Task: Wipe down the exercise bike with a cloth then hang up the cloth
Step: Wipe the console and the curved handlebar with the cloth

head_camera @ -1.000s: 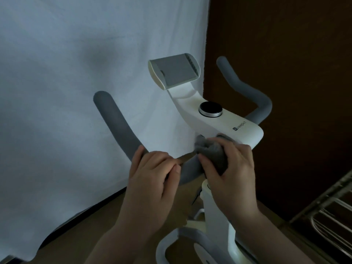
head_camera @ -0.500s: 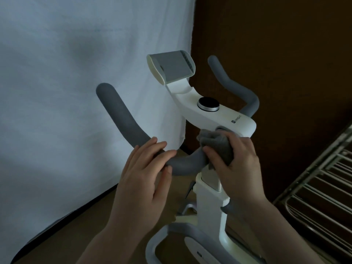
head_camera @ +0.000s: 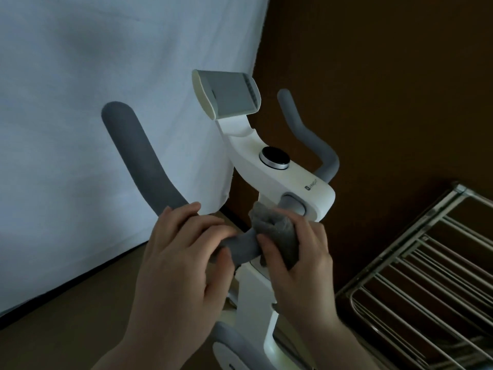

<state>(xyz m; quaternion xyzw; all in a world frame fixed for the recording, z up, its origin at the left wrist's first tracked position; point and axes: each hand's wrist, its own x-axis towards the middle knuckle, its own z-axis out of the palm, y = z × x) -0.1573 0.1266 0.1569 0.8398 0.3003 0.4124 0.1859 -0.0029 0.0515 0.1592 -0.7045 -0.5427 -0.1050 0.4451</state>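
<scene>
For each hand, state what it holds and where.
Right hand grips the bunched grey cloth around its middle; left hand holds the left handlebar near its inner bend.

- One exercise bike (head_camera: 269, 180), white, with two grey handlebar arms and one round knob (head_camera: 274, 158).
- One device holder (head_camera: 226, 96) at its top.
- One grey cloth (head_camera: 277, 237).
- Two hands: left hand (head_camera: 178, 265), right hand (head_camera: 298, 265).
- One metal drying rack (head_camera: 416, 276).
- One white sheet (head_camera: 106, 102).
</scene>
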